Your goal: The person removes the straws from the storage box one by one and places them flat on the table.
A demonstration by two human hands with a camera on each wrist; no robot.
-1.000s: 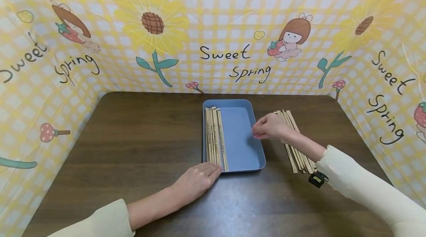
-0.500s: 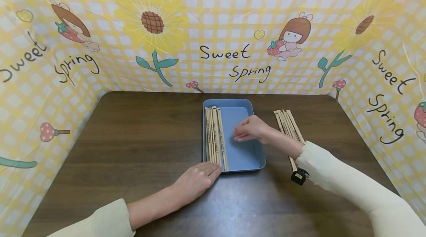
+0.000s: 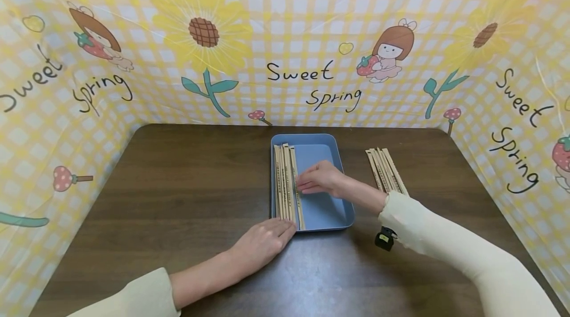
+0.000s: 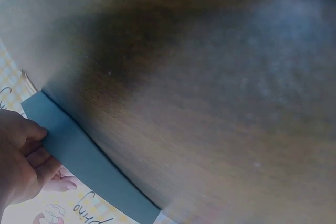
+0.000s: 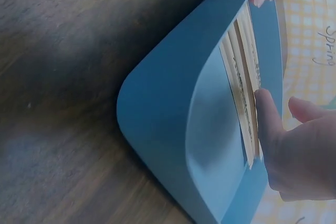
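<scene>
A blue tray [image 3: 322, 215] lies on the table with several long, thin, tan paper-wrapped sticks [image 3: 285, 183] lined up along its left side. Dark print runs along their wrappers. At the tray's front left corner, my left hand [image 3: 262, 240] holds the rim; the left wrist view has its thumb on the outer wall [image 4: 92, 153] and its fingers over the inner side. My right hand [image 3: 322, 177] is inside the tray, its fairly straight fingers touching the rightmost stick. In the right wrist view, the fingers [image 5: 268, 116] rest against the sticks, with nothing visibly gripped.
To the tray's right lies a second bunch of similar sticks [image 3: 385, 168], partly hidden by my right sleeve [image 3: 403, 215]. A black wrist camera [image 3: 385, 239] hangs below that cuff. Patterned yellow cloth [image 3: 307, 25] walls in the brown table [image 3: 200, 173] at the back and sides.
My right hand has moved left from the tray's right rim, across its floor, to the sticks inside. The left hand stays at the front left corner.
</scene>
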